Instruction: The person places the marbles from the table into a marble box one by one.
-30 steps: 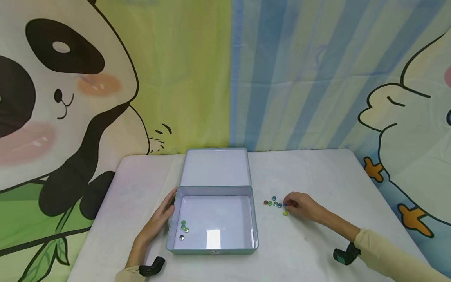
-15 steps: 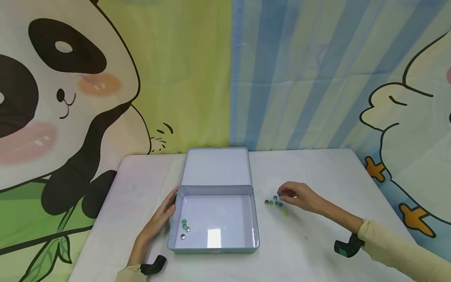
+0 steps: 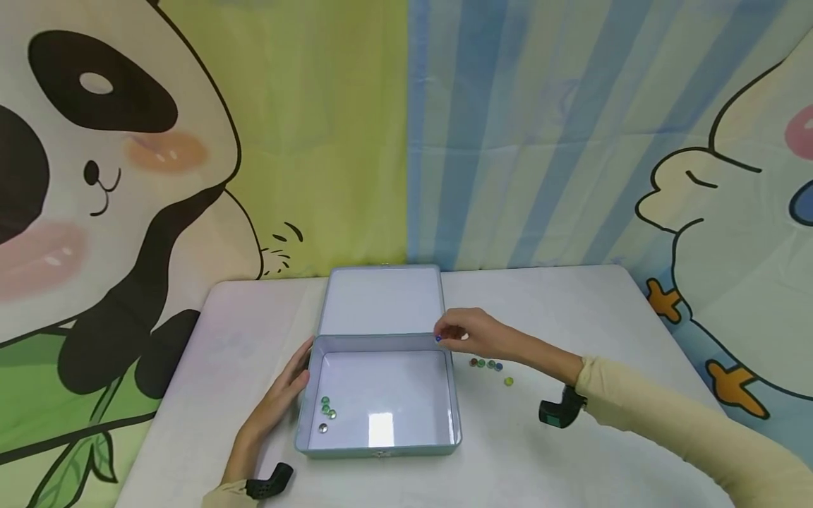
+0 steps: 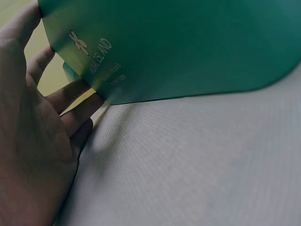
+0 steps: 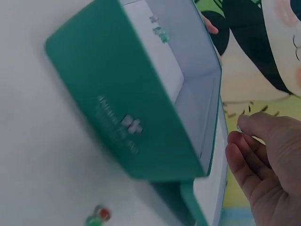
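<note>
My right hand (image 3: 475,331) pinches a small blue marble (image 3: 438,339) between thumb and fingertips, over the back right corner of a tin box (image 3: 381,451). The right wrist view shows that hand (image 5: 268,155) just beyond the box's rim, the marble (image 5: 240,127) mostly hidden by the fingers. My left hand (image 3: 279,395) rests along the tin's left side with fairly straight fingers; in the left wrist view its fingertips touch the green outer wall (image 4: 178,52). Inside the tin, several green and clear marbles (image 3: 325,409) lie near the left wall.
The tin's hinged lid (image 3: 381,300) is laid back behind it. To the right on the white table (image 3: 559,451) sit a red marble (image 3: 473,363), green ones (image 3: 481,363), a blue one (image 3: 498,367) and a yellow-green one (image 3: 509,381). A cartoon curtain (image 3: 356,141) hangs behind the table.
My right hand has lifted away from the loose marbles and moved left to the tin, carrying the blue marble. Another blue marble at the group's back no longer shows. My left hand stays put.
</note>
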The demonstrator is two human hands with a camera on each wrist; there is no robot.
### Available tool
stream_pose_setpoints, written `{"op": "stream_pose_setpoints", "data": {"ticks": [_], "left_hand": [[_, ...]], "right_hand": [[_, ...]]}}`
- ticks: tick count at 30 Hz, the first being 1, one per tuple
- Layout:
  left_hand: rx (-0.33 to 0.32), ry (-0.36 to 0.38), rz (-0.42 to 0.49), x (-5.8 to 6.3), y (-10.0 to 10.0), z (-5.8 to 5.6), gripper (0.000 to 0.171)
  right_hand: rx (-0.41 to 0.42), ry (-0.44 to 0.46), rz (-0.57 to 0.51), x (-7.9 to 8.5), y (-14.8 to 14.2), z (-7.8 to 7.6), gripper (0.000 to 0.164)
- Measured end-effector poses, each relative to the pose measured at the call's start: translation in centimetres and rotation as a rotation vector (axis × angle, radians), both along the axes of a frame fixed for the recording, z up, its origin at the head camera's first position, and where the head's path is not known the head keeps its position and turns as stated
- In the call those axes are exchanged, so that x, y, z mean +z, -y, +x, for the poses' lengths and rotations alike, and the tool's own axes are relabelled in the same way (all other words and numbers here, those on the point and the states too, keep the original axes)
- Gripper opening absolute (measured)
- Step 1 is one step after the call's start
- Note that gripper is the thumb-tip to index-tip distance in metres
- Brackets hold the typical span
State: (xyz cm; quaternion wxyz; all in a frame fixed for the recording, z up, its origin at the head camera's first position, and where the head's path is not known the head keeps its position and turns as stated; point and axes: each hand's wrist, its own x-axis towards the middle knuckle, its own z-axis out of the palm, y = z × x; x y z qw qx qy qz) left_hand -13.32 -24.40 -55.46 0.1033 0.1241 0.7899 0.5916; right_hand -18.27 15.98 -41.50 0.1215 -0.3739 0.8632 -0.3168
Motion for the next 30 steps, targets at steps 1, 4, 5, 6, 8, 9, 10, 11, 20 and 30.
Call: {"op": "stream_pose_setpoints", "data": {"ticks": [1, 4, 5, 6, 8, 9, 10, 11, 20, 30], "left_hand": [[0.000, 0.003, 0.002, 0.0, 0.0, 0.1, 0.059], [0.003, 0.006, -0.001, 0.0, 0.0, 0.2, 0.059], [0.004, 0.005, -0.004, 0.0, 0.1, 0.3, 0.059], [0.010, 0.000, -0.009, 0.0, 0.1, 0.3, 0.059], [0.020, -0.005, -0.008, -0.1, 0.1, 0.2, 0.059], [0.019, -0.009, -0.007, -0.1, 0.1, 0.2, 0.059], [0.017, -0.013, -0.003, -0.1, 0.1, 0.1, 0.059], [0.012, -0.015, -0.001, -0.1, 0.0, 0.1, 0.059], [-0.009, -0.001, 0.027, 0.1, 0.0, -0.1, 0.058], [-0.025, 0.006, 0.039, -0.3, 0.4, -0.2, 0.058]], "right_hand": [[0.031, -0.008, 0.012, 0.0, 1.0, -0.3, 0.014], [0.118, -0.023, 0.038, -0.3, 4.2, -1.0, 0.013], [0.147, -0.023, 0.051, -0.5, 5.2, -1.2, 0.013], [0.176, -0.023, 0.074, -0.7, 6.3, -1.3, 0.012], [0.233, -0.016, 0.131, -1.3, 8.2, -1.5, 0.012], [0.262, -0.023, 0.168, -1.7, 9.1, -1.6, 0.010], [0.288, -0.029, 0.205, -2.2, 9.9, -1.6, 0.009], [0.309, -0.035, 0.240, -2.6, 10.6, -1.6, 0.008], [0.345, -0.065, 0.296, -5.2, 15.6, -2.4, 0.008], [0.334, -0.067, 0.363, -7.0, 18.1, -2.6, 0.011]]}}
